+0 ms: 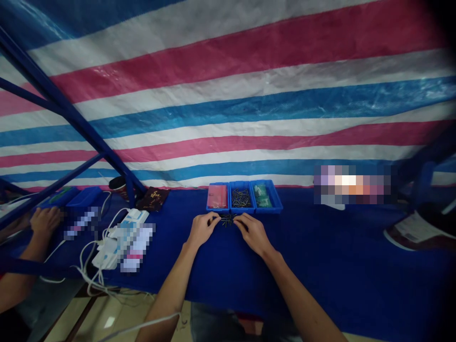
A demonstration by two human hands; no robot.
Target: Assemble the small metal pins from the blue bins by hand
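My left hand [203, 228] and my right hand [252, 231] rest on the blue table cover [320, 256], fingertips meeting over a small heap of thin dark pins [227, 219]. Both hands have their fingers curled in a pinch at the heap. What each pinch holds is too small to make out. Just beyond the heap stand three small blue trays in a row: the left one [217, 197] with pink contents, the middle one [242, 197] with dark pins, the right one [265, 195] with green parts.
Another person's hand [44, 221] and forearm lie at the left by more blue trays [83, 197]. White power strips and cables [117, 237] lie left of me. A dark pouch [154, 198] sits behind them. A striped tarp [228, 95] hangs behind the table.
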